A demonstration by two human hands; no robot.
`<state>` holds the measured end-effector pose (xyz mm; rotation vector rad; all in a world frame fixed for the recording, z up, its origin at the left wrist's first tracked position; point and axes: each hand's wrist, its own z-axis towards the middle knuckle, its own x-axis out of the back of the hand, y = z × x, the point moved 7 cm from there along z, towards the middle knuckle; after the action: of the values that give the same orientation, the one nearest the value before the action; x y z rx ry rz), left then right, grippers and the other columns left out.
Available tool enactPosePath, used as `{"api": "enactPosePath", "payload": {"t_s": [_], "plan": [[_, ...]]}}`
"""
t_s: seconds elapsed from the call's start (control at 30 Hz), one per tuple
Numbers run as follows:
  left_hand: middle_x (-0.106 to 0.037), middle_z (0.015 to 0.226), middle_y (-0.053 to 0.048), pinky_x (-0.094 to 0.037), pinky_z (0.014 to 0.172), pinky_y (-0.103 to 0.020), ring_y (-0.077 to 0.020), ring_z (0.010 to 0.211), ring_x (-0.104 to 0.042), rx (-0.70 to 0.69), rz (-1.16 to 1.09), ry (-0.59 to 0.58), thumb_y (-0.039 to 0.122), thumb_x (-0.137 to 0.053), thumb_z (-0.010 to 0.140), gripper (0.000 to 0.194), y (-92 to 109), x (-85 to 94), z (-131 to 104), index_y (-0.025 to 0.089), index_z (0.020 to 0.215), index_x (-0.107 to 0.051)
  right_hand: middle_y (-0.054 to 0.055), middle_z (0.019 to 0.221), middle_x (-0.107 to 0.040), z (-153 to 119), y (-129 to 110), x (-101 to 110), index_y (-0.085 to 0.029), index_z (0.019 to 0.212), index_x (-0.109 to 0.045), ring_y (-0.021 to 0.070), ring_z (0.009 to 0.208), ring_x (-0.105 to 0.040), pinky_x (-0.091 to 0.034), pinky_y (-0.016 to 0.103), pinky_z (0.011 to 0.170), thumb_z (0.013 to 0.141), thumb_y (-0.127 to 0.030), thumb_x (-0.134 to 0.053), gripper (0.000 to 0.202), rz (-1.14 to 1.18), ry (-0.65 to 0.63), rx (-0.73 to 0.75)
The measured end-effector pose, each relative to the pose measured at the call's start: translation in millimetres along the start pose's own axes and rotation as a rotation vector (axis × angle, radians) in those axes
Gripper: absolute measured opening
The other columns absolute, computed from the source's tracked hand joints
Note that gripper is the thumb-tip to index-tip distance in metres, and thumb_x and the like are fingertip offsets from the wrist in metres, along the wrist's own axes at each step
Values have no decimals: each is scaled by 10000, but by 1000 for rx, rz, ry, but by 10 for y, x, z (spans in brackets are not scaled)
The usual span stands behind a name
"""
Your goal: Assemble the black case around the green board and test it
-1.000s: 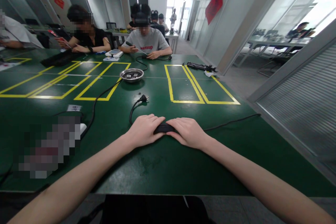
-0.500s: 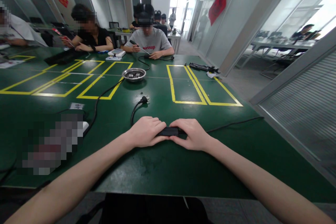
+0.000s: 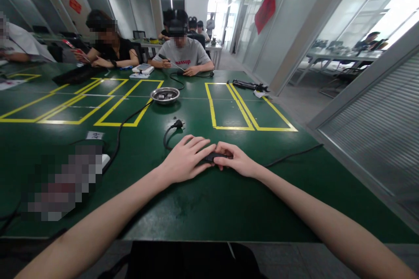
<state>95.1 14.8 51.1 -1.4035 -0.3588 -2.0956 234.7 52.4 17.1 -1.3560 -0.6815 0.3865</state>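
Observation:
A small black power adapter point(image 3: 210, 157) lies low over the green table, largely covered by my fingers. My left hand point(image 3: 185, 160) is around its left part, thumb on the near side and the other fingers loosely spread over the far side. My right hand point(image 3: 236, 159) pinches its right end between thumb and curled fingers. From behind my left hand a short black cord curves out to a plug point(image 3: 178, 124) with bare prongs. A thin black cable point(image 3: 294, 155) runs off to the right past my right hand.
A steel bowl point(image 3: 165, 101) holding small metal parts stands ahead. At left are a blurred-out item point(image 3: 65, 187) and a black cord point(image 3: 119, 139). Yellow tape outlines point(image 3: 234, 128) mark the table. A folded black tripod-like thing point(image 3: 250, 85) lies far right. Co-workers point(image 3: 183, 52) sit opposite.
My left fingers have lifted and spread a little over the adapter. My right fingers have curled into a tighter pinch at its right end, and the adapter has tilted slightly.

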Motion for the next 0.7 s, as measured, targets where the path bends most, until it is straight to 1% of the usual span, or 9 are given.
{"api": "enactPosePath", "payload": {"t_s": [0.07, 0.13, 0.27, 0.33, 0.4, 0.43, 0.5, 0.6, 0.7], "plan": [[-445, 1603, -182, -284, 1216, -555, -337, 1470, -417, 39, 42, 14, 368, -590, 1009, 571, -43, 15, -25, 202, 1536, -445, 18, 783, -709, 24, 43, 248, -216, 843, -523, 131, 583, -599, -412, 234, 505, 787, -653, -753, 498, 26, 156, -17], [-318, 1679, -178, -212, 1253, -588, -347, 1540, -320, 51, 48, -15, 328, -642, 973, 667, -62, -24, -54, 233, 1582, -388, 12, 754, -717, 21, 84, 604, -239, 822, -474, 139, 555, -597, -384, 228, 479, 764, -662, -753, 509, 47, 400, -12], [-327, 1675, -182, -253, 1248, -584, -332, 1552, -313, 42, -11, -93, 298, -618, 978, 612, -66, -169, -85, 229, 1558, -434, -11, 703, -676, -137, 122, 1338, -266, 798, -370, 147, 525, -592, -344, 217, 446, 705, -722, -718, 581, 27, 913, 109], [-361, 1660, -180, -271, 1243, -578, -317, 1546, -332, 46, -36, -105, 299, -593, 995, 561, -75, -221, -88, 225, 1536, -465, -6, 720, -668, -274, 113, 1609, -271, 817, -356, 151, 521, -589, -348, 223, 455, 719, -734, -667, 566, -98, 1087, 150], [-391, 1644, -178, -284, 1239, -575, -314, 1538, -351, 57, -56, -108, 323, -584, 1005, 532, -97, -250, -92, 219, 1518, -489, 33, 793, -691, -448, 74, 1806, -264, 842, -391, 174, 586, -620, -421, 256, 521, 762, -706, -609, 499, -329, 1233, 148], [-406, 1636, -179, -291, 1235, -574, -316, 1533, -359, 63, -64, -110, 340, -579, 1010, 520, -111, -259, -95, 214, 1509, -503, 67, 857, -706, -522, 49, 1871, -254, 859, -431, 198, 667, -653, -456, 277, 576, 791, -669, -592, 451, -483, 1275, 120], [-436, 1617, -183, -306, 1228, -574, -322, 1523, -375, 73, -77, -112, 369, -570, 1018, 495, -139, -264, -105, 202, 1483, -535, 113, 936, -720, -619, 44, 1957, -231, 887, -505, 243, 793, -679, -481, 311, 667, 835, -587, -574, 367, -759, 1292, -4], [-465, 1597, -179, -312, 1225, -571, -321, 1514, -389, 90, -93, -109, 408, -567, 1022, 472, -173, -250, -115, 203, 1447, -576, 127, 914, -730, -641, 153, 2029, -207, 954, -601, 286, 823, -680, -458, 330, 689, 866, -502, -591, 309, -1022, 1192, -282], [-488, 1584, -167, -319, 1221, -562, -313, 1499, -412, 121, -135, -116, 488, -542, 1030, 490, -192, -241, -115, 213, 1431, -598, 151, 917, -739, -610, 299, 2063, -198, 1023, -656, 326, 840, -685, -436, 341, 662, 881, -498, -620, 334, -1141, 1063, -537]]}}
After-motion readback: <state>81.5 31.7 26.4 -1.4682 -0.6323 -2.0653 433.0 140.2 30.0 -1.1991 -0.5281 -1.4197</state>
